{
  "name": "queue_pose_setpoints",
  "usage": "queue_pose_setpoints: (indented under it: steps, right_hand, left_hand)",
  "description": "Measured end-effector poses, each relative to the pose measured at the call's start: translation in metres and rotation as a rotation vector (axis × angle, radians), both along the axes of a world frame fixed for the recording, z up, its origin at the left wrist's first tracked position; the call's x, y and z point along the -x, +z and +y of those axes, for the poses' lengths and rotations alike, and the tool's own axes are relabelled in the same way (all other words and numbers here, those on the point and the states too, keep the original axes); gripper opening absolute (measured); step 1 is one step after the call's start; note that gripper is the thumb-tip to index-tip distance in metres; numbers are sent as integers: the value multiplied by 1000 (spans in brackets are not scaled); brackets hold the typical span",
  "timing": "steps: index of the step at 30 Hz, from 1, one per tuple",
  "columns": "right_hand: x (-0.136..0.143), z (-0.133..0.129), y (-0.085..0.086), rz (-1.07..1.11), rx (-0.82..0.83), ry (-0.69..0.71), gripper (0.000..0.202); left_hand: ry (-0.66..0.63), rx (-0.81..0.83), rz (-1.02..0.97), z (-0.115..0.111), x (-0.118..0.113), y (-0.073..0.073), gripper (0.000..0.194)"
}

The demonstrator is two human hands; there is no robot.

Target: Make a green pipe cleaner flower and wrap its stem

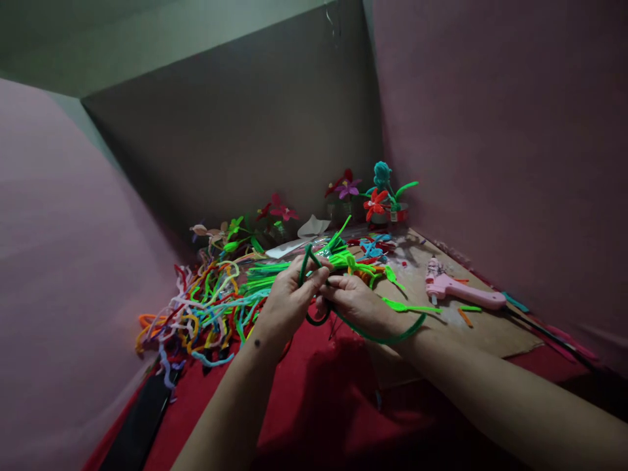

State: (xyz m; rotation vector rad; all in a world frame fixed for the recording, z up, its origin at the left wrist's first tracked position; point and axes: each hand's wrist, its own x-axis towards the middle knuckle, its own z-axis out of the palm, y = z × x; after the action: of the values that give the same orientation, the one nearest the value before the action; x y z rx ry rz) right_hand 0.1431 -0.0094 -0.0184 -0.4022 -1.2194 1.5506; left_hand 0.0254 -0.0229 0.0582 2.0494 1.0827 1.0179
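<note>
My left hand (294,288) and my right hand (356,301) meet over the front of the table, fingertips close together. Both pinch a dark green pipe cleaner (380,337). It is bent into a pointed loop above the left fingers and a rounder loop below them. Its long tail curves under my right hand and ends near the right wrist. Just behind the hands lie bright green pipe cleaners (265,278) in a bundle. Finished light green leaf shapes (397,305) lie to the right of my right hand. The exact crossing between the fingertips is hidden.
A pink glue gun (461,290) rests on cardboard (495,330) at right, with its black cord running off. A tangled heap of coloured pipe cleaners (196,314) lies left. Pipe-cleaner flowers (376,204) stand at the back. A black flat object (142,418) sits front left.
</note>
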Motion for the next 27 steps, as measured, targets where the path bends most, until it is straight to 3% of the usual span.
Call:
queue_pose_setpoints:
  steps: [3, 6, 8, 10, 13, 15, 17, 20, 24, 27]
  right_hand:
    - [1, 0, 1, 112, 49, 96, 12]
    - [0, 0, 7, 276, 125, 146, 17]
    - [-2, -1, 9, 327, 160, 165, 20]
    - [-4, -2, 10, 352, 207, 190, 21]
    - [-4, -5, 9, 344, 266, 239, 20]
    - [-2, -7, 8, 323, 252, 251, 19]
    - [1, -9, 6, 319, 201, 217, 20]
    - [7, -9, 3, 284, 88, 123, 27]
    - [12, -9, -1, 199, 43, 68, 35]
    - [12, -12, 0, 147, 134, 106, 33]
  left_hand:
    - [48, 3, -131, -1, -4, -6, 25]
    - [123, -185, -391, -8, -4, -9, 25]
    - [131, -308, -459, -15, 0, -11, 24]
    - [88, -399, -299, -24, 5, -12, 19]
    - [-121, -588, 49, -36, 11, -17, 4]
    - [-118, -658, 103, -40, 12, -19, 7]
    - [74, -619, -24, -40, 10, -21, 10]
    - [294, -371, -350, -33, 3, -22, 19]
    - [184, -92, -680, -24, -2, -18, 27]
    - [140, -49, -763, -21, 0, -14, 25]
